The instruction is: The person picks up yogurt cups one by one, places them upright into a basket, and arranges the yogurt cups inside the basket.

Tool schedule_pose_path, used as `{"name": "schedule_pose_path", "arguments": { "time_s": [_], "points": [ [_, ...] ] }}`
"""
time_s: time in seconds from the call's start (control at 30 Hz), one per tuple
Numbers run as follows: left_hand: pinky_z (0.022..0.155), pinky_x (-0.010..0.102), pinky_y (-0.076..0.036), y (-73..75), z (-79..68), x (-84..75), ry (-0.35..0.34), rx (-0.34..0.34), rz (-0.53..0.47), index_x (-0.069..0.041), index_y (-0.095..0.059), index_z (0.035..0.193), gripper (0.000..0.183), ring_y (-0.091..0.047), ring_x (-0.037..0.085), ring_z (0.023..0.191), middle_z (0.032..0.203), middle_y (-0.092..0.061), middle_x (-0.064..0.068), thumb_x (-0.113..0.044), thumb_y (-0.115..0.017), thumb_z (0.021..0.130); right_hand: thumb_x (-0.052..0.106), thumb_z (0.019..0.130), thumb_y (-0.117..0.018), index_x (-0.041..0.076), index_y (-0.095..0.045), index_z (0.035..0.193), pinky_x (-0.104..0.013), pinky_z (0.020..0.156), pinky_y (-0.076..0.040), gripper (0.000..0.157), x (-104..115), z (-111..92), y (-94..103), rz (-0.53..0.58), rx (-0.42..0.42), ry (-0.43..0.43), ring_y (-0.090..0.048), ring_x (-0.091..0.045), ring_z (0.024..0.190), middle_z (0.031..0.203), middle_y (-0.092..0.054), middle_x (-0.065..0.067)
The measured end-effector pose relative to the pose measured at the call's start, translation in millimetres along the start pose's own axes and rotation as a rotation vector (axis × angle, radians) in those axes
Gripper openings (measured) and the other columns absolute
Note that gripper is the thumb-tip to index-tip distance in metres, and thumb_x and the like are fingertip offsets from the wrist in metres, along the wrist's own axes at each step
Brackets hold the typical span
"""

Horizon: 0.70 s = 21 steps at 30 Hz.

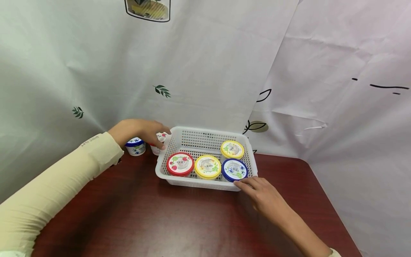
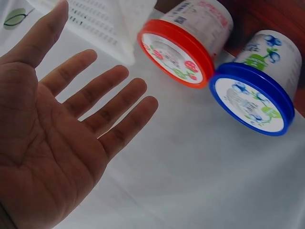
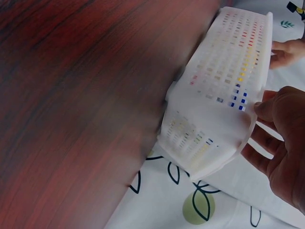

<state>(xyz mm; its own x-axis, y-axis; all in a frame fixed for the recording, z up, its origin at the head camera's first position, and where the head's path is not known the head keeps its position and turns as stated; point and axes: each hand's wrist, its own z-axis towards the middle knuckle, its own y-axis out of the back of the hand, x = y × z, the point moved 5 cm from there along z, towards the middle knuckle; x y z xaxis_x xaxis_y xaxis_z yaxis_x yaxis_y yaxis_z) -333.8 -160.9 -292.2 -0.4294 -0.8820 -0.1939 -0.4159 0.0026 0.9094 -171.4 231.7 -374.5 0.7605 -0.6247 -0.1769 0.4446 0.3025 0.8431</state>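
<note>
A white plastic basket [image 1: 199,183] holds lidded tubs: a red-lidded tub [image 1: 180,164], two yellow-lidded ones and a blue-lidded tub [image 1: 234,170]. My right hand [image 1: 268,198] pinches the basket's front right corner, thumb against the outer side of the rim and fingers over it, as the right wrist view shows. At the far left end, my left hand [image 1: 146,131] reaches beside the basket's rim, its fingers straight and spread in the left wrist view. Outside the basket, next to that hand, stand another red-lidded tub [image 2: 176,52] and another blue-lidded tub [image 2: 255,98].
The basket stands on a dark red-brown wooden table [image 1: 192,221], toward its back edge. Behind it hangs a pale cloth [image 1: 208,71] with leaf prints, which also runs along the sides.
</note>
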Motion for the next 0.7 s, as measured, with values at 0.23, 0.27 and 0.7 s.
{"name": "schedule_pose_path", "arguments": {
  "time_s": [0.23,0.27,0.7],
  "points": [
    [0.127,0.075,-0.041,3.1,-2.1,18.5,-0.005,0.001,-0.052,-0.002,-0.054,0.164,0.078,-0.052,0.052,0.154,0.165,-0.057,0.027,-0.036,-0.084,0.1,-0.008,0.083,-0.081,0.013,-0.08,0.133,-0.042,0.09,-0.063,0.054,0,0,-0.1,0.001,0.005,-0.003,-0.074,-0.021,0.102,0.117,-0.08,-0.002],
    [0.126,0.074,-0.044,3.9,-2.3,20.9,-0.008,0.001,-0.056,-0.001,-0.054,0.164,0.078,-0.055,0.05,0.15,0.163,-0.059,0.027,-0.035,-0.084,0.1,-0.008,0.083,-0.081,0.013,-0.08,0.133,-0.042,0.09,-0.063,0.055,0,0,0.0,0.001,0.006,-0.003,-0.074,-0.021,0.103,0.118,-0.08,-0.002],
    [0.126,0.078,-0.041,0.7,-4.3,52.1,0.126,-0.046,0.012,0.002,-0.053,0.162,0.085,-0.047,0.058,0.154,0.165,-0.053,0.034,-0.031,-0.091,0.094,-0.007,0.086,-0.079,0.013,-0.079,0.134,-0.043,0.089,-0.063,0.052,-1,0,-0.6,0.004,0.008,0.0,-0.074,-0.021,0.104,0.118,-0.079,-0.002]
  ]
}}
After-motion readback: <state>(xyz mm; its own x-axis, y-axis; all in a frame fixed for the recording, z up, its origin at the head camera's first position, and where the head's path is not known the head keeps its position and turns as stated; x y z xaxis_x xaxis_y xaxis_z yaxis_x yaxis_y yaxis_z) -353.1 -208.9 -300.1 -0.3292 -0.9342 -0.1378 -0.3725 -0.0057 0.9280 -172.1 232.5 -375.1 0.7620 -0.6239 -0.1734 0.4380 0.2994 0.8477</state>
